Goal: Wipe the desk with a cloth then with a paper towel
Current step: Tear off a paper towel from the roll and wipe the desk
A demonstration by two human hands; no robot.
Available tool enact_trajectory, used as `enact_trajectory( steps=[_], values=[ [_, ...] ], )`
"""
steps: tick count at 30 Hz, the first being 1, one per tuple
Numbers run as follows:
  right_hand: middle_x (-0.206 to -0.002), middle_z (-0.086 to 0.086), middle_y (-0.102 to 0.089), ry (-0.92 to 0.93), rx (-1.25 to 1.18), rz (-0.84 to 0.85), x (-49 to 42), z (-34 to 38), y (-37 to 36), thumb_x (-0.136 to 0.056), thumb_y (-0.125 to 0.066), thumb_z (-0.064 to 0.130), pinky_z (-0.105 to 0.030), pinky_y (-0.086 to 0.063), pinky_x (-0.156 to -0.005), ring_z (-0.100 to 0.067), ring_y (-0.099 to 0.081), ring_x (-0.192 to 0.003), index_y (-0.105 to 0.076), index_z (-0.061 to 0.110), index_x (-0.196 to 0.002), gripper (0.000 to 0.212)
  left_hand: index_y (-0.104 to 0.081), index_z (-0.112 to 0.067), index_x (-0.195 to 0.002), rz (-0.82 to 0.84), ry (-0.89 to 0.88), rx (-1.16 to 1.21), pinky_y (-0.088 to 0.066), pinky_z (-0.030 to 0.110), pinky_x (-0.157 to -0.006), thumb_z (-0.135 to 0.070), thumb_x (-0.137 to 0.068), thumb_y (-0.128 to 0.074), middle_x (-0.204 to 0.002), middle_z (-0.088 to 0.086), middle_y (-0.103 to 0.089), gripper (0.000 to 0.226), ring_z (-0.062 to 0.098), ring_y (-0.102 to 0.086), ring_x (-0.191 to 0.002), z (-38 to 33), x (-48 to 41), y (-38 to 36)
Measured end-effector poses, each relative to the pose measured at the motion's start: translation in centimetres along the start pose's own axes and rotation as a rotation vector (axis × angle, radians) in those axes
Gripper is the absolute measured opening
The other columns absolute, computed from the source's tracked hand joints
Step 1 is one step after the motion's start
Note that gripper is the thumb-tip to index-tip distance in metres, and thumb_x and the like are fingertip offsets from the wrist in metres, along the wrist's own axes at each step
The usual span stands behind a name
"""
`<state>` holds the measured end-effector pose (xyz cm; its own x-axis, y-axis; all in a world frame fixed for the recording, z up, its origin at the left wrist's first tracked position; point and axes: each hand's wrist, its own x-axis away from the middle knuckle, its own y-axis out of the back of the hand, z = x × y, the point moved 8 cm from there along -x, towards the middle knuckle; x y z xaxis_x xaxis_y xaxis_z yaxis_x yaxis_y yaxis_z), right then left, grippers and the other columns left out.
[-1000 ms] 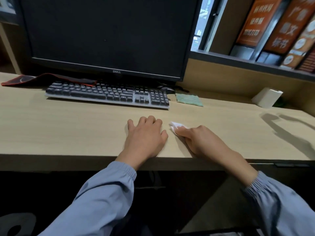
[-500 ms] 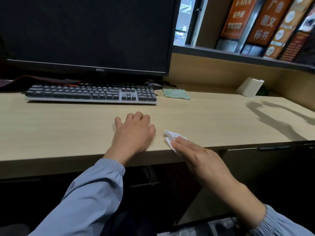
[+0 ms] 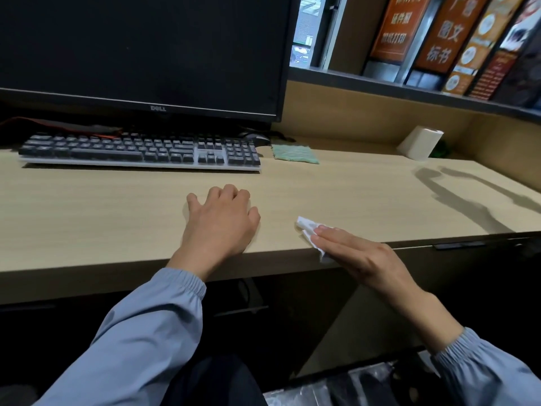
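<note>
A: Paper towel [image 3: 306, 227], where?
B: Near edge of the desk [image 3: 87, 218], pressed under the right hand [image 3: 360, 256], fingers straight.
A: Left hand [image 3: 222, 221]?
B: Palm down on the desk, fingers loosely curled, holding nothing.

The right hand [image 3: 360, 253] presses a paper towel [image 3: 308, 230] flat on the desk [image 3: 366, 197] edge, lower right. The left hand [image 3: 222, 221] rests mid-frame.
</note>
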<state>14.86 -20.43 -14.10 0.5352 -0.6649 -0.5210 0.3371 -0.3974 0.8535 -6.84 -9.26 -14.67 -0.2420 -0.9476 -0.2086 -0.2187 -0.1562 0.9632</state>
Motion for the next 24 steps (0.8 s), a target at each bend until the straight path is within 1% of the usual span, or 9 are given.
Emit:
enact_trajectory(
  steps=[2,4,8,11,14,17,21,23,24],
  values=[
    [-0.148,-0.003,-0.056,0.019,-0.004,-0.042,-0.4,0.8,-0.5,-0.091,-0.07,-0.007,-0.038,-0.047,-0.111,-0.013,-0.052,-0.138,-0.063,0.011,-0.138,0.051,-0.05,-0.023,-0.138,-0.001,-0.002,-0.008,-0.031,0.062,-0.108,-0.043,-0.106,-0.022,-0.141,0.001,-0.05,0.047,0.025,-0.046,-0.127,-0.1,0.1,0.0],
    [-0.147,-0.003,-0.057,0.034,-0.033,-0.061,-1.3,1.8,-1.2,-0.093,-0.07,-0.004,-0.038,-0.047,-0.111,-0.013,-0.052,-0.138,-0.064,0.011,-0.138,0.048,-0.05,-0.023,-0.137,0.007,-0.001,-0.01,-0.032,0.062,-0.107,-0.042,-0.106,-0.021,-0.141,0.001,-0.049,0.046,0.025,-0.045,-0.126,-0.2,0.1,-0.1],
    [-0.147,0.0,-0.058,0.055,-0.042,-0.024,-3.2,3.3,-2.5,-0.096,-0.07,0.003,-0.038,-0.049,-0.109,-0.012,-0.053,-0.137,-0.063,0.016,-0.14,0.047,-0.048,-0.024,-0.138,0.015,0.001,-0.012,-0.032,0.061,-0.107,-0.043,-0.107,-0.02,-0.142,0.0,-0.048,0.046,0.024,-0.044,-0.128,-0.1,0.0,-0.2],
    [-0.148,0.005,-0.057,-0.006,-0.025,-0.001,-2.7,2.6,-2.1,-0.094,-0.068,-0.001,-0.036,-0.058,-0.093,-0.009,-0.051,-0.138,-0.063,0.021,-0.14,0.052,-0.048,-0.025,-0.139,0.019,-0.001,-0.012,-0.03,0.06,-0.107,-0.044,-0.107,-0.02,-0.144,0.0,-0.047,0.046,0.024,-0.043,-0.13,0.0,-0.1,-0.3],
    [-0.147,0.009,-0.058,-0.045,0.0,0.016,-2.0,1.6,-1.0,-0.098,-0.058,0.01,-0.036,-0.061,-0.084,-0.006,-0.052,-0.136,-0.063,0.026,-0.139,0.045,-0.047,-0.025,-0.14,0.021,-0.004,-0.012,-0.029,0.06,-0.108,-0.043,-0.107,-0.02,-0.144,-0.001,-0.047,0.046,0.024,-0.042,-0.13,0.0,0.0,-0.2],
    [-0.145,0.014,-0.058,-0.135,-0.057,0.083,-2.2,-0.1,-0.2,-0.098,-0.063,0.015,-0.037,-0.059,-0.09,-0.005,-0.056,-0.131,-0.063,0.033,-0.139,0.045,-0.047,-0.024,-0.142,0.012,-0.011,-0.012,-0.029,0.06,-0.109,-0.043,-0.108,-0.02,-0.144,-0.001,-0.047,0.047,0.024,-0.043,-0.13,-0.1,0.0,-0.2],
    [-0.144,0.01,-0.059,-0.157,-0.084,0.216,-4.0,-1.5,-0.8,-0.089,-0.071,0.002,-0.03,-0.054,-0.101,-0.008,-0.06,-0.125,-0.063,0.033,-0.139,0.059,-0.047,-0.023,-0.142,-0.007,-0.017,-0.014,-0.03,0.06,-0.109,-0.043,-0.108,-0.02,-0.143,0.0,-0.048,0.048,0.024,-0.043,-0.13,-0.1,0.0,-0.1],
    [-0.141,0.006,-0.062,-0.138,-0.001,0.246,-5.6,-2.1,-1.7,-0.088,-0.074,0.004,-0.025,-0.049,-0.099,-0.007,-0.062,-0.12,-0.066,0.029,-0.137,0.055,-0.047,-0.022,-0.143,-0.006,-0.017,-0.014,-0.03,0.061,-0.11,-0.043,-0.108,-0.021,-0.144,0.0,-0.047,0.048,0.025,-0.043,-0.131,-0.1,0.0,-0.1],
    [-0.14,0.005,-0.063,-0.139,0.045,0.25,-6.6,-2.5,-2.1,-0.091,-0.073,0.008,-0.025,-0.05,-0.096,-0.011,-0.065,-0.117,-0.067,0.028,-0.136,0.049,-0.047,-0.022,-0.143,-0.006,-0.018,-0.013,-0.03,0.061,-0.11,-0.043,-0.108,-0.021,-0.144,0.0,-0.047,0.048,0.025,-0.043,-0.131,0.0,0.0,-0.2]
  ],
)
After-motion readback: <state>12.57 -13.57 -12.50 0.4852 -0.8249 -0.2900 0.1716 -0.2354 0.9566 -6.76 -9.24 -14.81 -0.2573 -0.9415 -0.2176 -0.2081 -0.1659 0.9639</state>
